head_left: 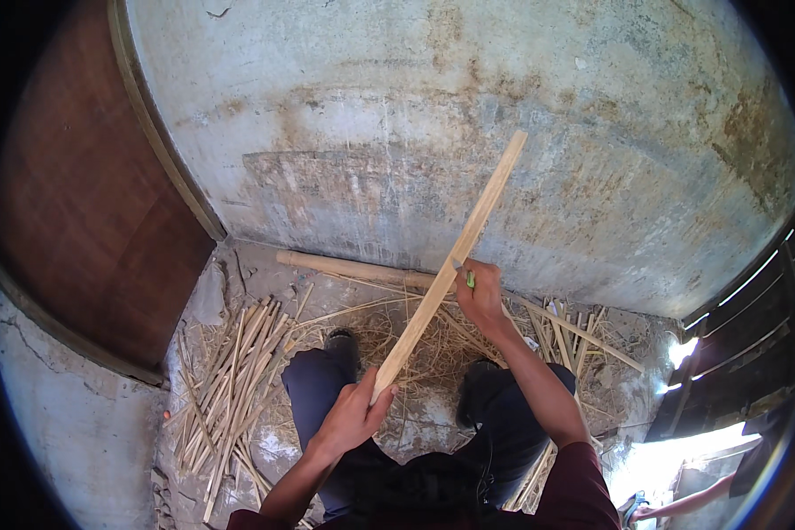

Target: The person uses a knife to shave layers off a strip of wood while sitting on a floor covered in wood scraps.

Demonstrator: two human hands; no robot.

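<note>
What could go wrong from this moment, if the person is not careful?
1. The small green-handled knife in the right hand might slip along the wooden strip and cut the left hand, which grips its lower end.
2. The strip's upper end appears unsupported, so it might twist under pressure.
3. Loose straw-like scraps lie around the dark shoes, so a foot could slide.

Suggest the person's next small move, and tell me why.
Perhaps slide the small green-handled knife along the long, flat, pale wooden strip: the right hand has the blade at the strip, and the left hand grips the near end.
</note>
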